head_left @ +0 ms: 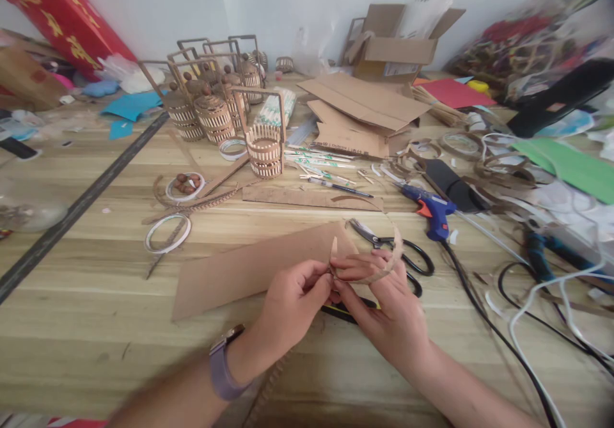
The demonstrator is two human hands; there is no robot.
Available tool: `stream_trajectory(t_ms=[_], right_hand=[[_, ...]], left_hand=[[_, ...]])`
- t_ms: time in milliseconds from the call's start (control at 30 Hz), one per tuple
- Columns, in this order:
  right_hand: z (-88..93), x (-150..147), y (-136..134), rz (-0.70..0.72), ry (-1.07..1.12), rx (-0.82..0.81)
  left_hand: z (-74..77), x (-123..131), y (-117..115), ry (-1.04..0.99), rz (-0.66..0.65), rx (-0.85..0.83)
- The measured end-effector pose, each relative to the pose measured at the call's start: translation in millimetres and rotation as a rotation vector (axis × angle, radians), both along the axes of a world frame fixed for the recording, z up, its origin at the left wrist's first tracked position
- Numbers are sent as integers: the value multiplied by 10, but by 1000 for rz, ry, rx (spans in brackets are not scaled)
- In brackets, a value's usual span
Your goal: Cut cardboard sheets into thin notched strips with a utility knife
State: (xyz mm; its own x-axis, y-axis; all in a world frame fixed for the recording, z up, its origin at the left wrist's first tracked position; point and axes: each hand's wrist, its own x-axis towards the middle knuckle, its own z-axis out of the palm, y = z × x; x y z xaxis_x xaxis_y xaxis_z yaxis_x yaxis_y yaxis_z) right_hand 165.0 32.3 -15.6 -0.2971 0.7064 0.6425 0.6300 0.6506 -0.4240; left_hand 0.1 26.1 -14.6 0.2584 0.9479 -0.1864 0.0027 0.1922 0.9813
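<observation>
My left hand (296, 300) and my right hand (384, 303) meet over the wooden table, both pinching a thin cardboard strip (388, 265) that curls up and around my right fingers. A watch sits on my left wrist. Under my hands lies a long flat piece of brown cardboard (249, 268). A dark pen-like object (348, 313) lies beneath my right hand. Black-handled scissors (398, 249) rest just beyond my right hand, and a blue glue gun (432, 209) lies further right.
Several small slatted wooden baskets (215, 114) stand at the back, one basket (263, 150) nearer. Cardboard sheets (359, 105) and an open box (396, 44) sit behind. Tape rings (167, 233), a ruler-like strip, chopstick packets, and cables (527, 300) lie around.
</observation>
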Motion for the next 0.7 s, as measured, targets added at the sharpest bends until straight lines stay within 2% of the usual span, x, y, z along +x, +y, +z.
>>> stream_trajectory(t_ms=[233,500,700], right_hand=[[34,58,19,-66,15,-63],[-5,77,26,-116,70,-100],[29,133,108,-119,383,-338]], left_hand=[[-3,6,-40,-29,-69,42],[30,3,-44,-40,-75,-22],[51,6,-31,-65,-63,-77]])
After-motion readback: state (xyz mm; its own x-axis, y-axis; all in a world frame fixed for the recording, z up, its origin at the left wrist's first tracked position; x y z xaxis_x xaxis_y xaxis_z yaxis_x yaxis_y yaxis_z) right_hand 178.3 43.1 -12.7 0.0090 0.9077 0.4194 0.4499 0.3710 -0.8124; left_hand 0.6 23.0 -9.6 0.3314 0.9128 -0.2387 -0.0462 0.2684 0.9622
